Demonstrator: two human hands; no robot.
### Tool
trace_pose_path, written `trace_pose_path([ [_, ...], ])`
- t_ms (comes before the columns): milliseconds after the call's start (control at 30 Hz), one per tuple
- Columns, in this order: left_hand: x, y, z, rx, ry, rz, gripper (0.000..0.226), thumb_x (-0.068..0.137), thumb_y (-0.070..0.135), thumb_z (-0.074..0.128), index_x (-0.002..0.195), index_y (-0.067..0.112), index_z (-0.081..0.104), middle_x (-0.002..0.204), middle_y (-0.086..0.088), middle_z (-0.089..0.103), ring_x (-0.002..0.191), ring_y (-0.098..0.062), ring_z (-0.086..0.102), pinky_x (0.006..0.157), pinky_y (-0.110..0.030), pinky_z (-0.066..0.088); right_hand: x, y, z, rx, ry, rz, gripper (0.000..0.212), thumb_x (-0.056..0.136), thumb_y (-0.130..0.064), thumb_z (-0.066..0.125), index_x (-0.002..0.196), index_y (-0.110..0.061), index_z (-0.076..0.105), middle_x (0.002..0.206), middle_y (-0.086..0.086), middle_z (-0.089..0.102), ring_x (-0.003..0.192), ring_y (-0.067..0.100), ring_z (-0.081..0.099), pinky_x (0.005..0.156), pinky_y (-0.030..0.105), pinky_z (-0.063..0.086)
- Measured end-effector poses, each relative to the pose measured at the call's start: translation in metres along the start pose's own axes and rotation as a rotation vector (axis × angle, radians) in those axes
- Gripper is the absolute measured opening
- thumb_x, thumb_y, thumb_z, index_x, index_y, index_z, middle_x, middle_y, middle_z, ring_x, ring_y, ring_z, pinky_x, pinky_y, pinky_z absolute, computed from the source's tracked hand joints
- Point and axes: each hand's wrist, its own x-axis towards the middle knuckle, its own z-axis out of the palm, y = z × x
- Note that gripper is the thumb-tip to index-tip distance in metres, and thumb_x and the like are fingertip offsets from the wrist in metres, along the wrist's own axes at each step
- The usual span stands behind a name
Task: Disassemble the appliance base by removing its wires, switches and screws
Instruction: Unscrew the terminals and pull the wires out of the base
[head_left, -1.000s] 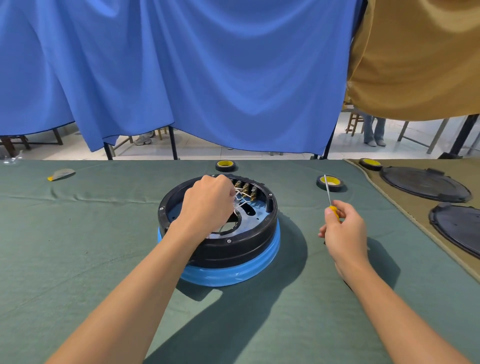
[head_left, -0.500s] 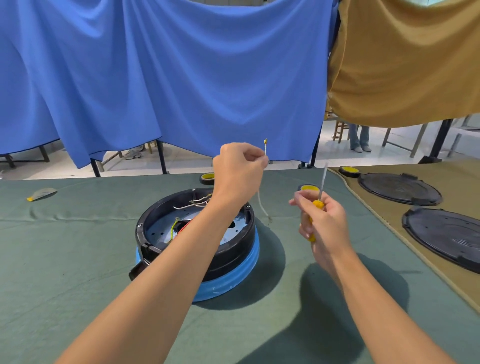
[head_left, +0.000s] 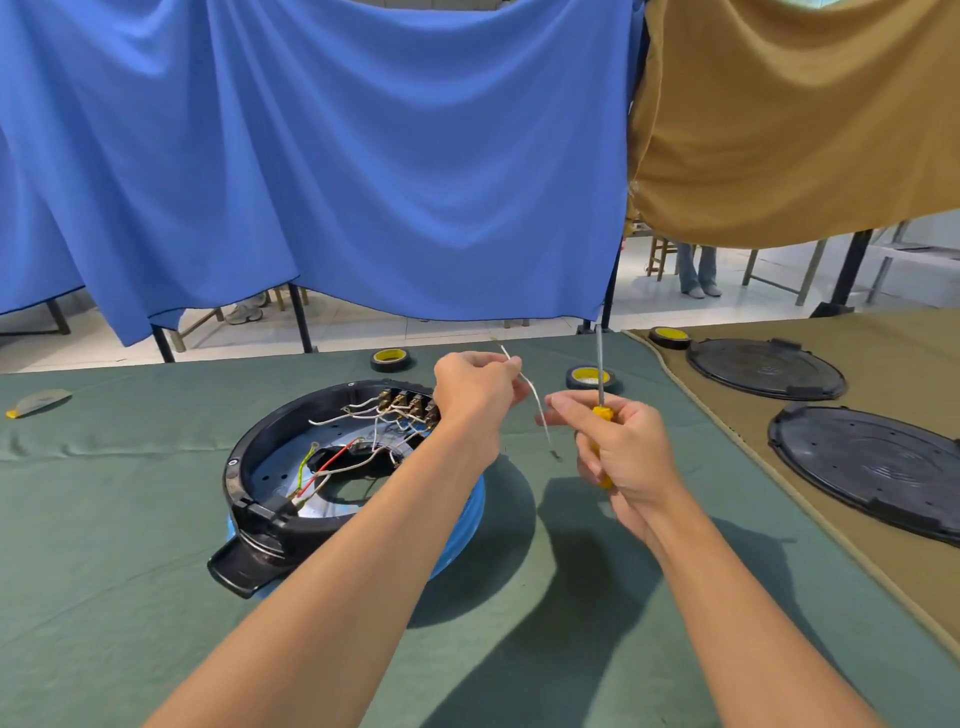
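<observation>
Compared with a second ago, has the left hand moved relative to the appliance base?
Yes. The left hand has come up out of the appliance base and right, past its rim, pinching a white wire.

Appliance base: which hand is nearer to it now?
Left. The left hand, pinching a loose white wire, is at the far right rim of the appliance base; the right hand, gripping the yellow-handled screwdriver, is farther right, over the green cloth.

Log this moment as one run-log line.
left hand: pinches loose white wire | right hand: grips screwdriver, shaft up | appliance base: other wires inside
</observation>
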Motion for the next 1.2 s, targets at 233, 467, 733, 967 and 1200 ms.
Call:
trace_pose_path([
  [233,0.000,-0.015,0.018,-0.003,-0.030,-0.004,0.006,0.088,0.006,0.067,0.083,0.007,0.063,0.073,-0.007,0.066,0.059,-0.018,0.068,0.076,-0.036,0.058,0.003,0.001,-0.005,-0.044,0.023,0.056,0.012,0.076,-0.001,0.078,0.085,-0.005,0.071,0.082,0.024,0.071,0.033,0.005,0.030,0.034,0.016,0.022],
  [467,-0.008,-0.022,-0.002,0.852,-0.165,0.510,0.024,0.094,0.029,0.055,0.112,0.014,0.063,0.105,0.000,0.068,0.103,-0.021,0.060,0.085,-0.032,0.047,0.016,0.011,-0.021,-0.259,0.225,0.074,0.011,0.077,0.002,0.076,0.083,-0.006,0.071,0.077,0.014,0.073,0.033,-0.002,0.045,0.036,0.008,0.032],
  [733,-0.010,-0.014,-0.057,1.669,-0.261,0.871,0.026,0.096,0.039,0.046,0.097,0.013,0.052,0.107,-0.004,0.059,0.109,-0.026,0.051,0.083,-0.035,0.041,0.030,0.017,-0.048,-0.907,0.334,0.079,0.010,0.085,-0.019,0.072,0.076,-0.023,0.069,0.076,0.004,0.067,0.081,0.025,0.058,0.059,0.028,0.043],
  [967,-0.020,-0.024,-0.072,1.713,-0.257,0.881,0.040,0.099,0.044,0.040,0.120,0.011,0.050,0.131,-0.007,0.050,0.126,-0.023,0.045,0.095,-0.035,0.044,0.024,0.023,-0.051,-1.275,0.325,0.008,0.010,0.095,-0.031,0.061,0.091,-0.029,0.071,0.089,0.008,0.066,0.085,0.031,0.056,0.065,0.034,0.046],
  [1200,-0.023,-0.023,-0.078,1.754,-0.346,0.882,0.052,0.097,0.047,0.044,0.134,0.011,0.039,0.148,-0.016,0.034,0.134,-0.028,0.036,0.100,-0.037,0.041,0.021,0.030,-0.044,-1.401,0.306,0.028,0.013,0.096,-0.025,0.058,0.090,-0.026,0.070,0.091,0.006,0.068,0.081,0.029,0.054,0.061,0.032,0.044],
])
